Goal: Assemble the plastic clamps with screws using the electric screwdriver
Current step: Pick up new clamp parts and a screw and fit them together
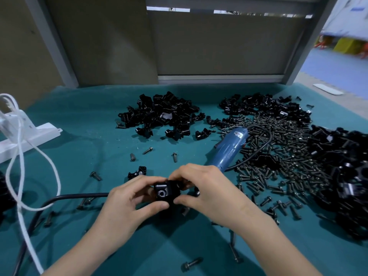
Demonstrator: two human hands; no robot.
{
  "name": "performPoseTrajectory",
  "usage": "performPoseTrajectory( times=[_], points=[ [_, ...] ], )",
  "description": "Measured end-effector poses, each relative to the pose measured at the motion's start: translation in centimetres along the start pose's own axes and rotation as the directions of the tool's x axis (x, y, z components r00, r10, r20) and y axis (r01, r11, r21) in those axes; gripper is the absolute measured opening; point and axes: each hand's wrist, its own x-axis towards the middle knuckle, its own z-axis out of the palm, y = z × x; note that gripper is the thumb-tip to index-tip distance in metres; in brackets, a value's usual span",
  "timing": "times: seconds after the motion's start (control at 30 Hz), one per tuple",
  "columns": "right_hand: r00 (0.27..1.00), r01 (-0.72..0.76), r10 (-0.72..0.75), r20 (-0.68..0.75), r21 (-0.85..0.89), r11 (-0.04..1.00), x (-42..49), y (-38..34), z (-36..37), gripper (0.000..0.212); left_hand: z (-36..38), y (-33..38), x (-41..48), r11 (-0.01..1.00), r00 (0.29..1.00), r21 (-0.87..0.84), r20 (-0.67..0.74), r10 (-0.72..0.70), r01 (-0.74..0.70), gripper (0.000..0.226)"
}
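From the head camera, both bare forearms come up from the bottom edge and meet over the middle of the table. The left hand (127, 198) curls round the left side of a black plastic clamp (166, 193), thumb on the near side and fingers over the top. The right hand (207, 188) pinches the same clamp from the right, thumb low and fingers bent over its far edge. The clamp is held just above the cloth, and the face with a round hole is turned toward the camera.

The blue electric screwdriver (229, 150) lies on the table just beyond the right hand. It carries a small label near its cable end (the print is too blurred to read).

The table is covered in teal cloth (79, 120). A broad heap of dark screws (278, 156) spreads to the right of the screwdriver. Heaps of black clamp parts sit at the back centre (159, 114), back right (264, 106) and far right (344, 172). One loose clamp piece (138, 172) lies just beyond the left hand, and single screws are scattered about. A black cable (75, 196) runs in from the left, near a white cord (20, 156) and a white bracket (25, 134). Behind stand grey-brown panels (219, 42) in a metal frame, and a blue floor (334, 64) shows at the far right.
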Motion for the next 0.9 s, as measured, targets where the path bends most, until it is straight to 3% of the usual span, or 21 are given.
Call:
performPoseTrajectory(
  times=[0.3,0.47,0.63,0.9],
  points=[
    [0.999,-0.006,0.009,-0.044,0.052,0.999,0.0,-0.2,0.3,0.033,0.2,-0.3,0.1,1.000,0.999,0.005,-0.046,0.023,-0.023,0.033],
    [0.999,-0.010,0.011,-0.053,0.021,1.000,-0.2,-0.4,0.1,0.029,0.4,-0.4,-0.2,0.997,0.998,-0.064,-0.045,0.045,-0.048,0.049],
    [0.999,-0.006,0.006,-0.053,0.008,1.000,0.0,-0.5,0.2,0.031,0.6,-0.1,-0.3,0.948,0.977,0.252,-0.042,0.210,-0.193,0.045],
    [0.993,-0.010,0.027,-0.113,0.143,0.990,-0.5,0.0,1.0,0.037,0.6,-1.1,0.0,0.974,0.979,0.157,-0.096,0.182,-0.166,0.031]
  ],
)
